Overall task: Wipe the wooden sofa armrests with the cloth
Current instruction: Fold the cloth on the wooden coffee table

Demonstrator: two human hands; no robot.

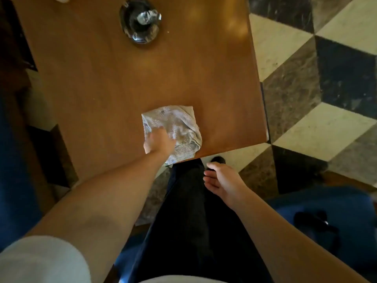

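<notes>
Two hands show below the camera. The left hand (158, 142) reaches forward and lies on the pale folded cloth (175, 129), its fingers down on the fabric near the cloth's left side; whether they pinch it or only press, I cannot tell. The cloth sits on the brown wooden counter (102, 82), at its near edge, with one corner hanging just over that edge. The right hand (223, 183) hangs apart from the counter, above the dark trouser leg (189, 221), fingers spread loosely and holding nothing. A dark glass ashtray (140, 20) stands well apart from the cloth, at the counter's far end. To the right lies a floor (306, 78) of black, grey and cream tiles. Blue cushions (326, 221) show at the lower right and along the left edge.
</notes>
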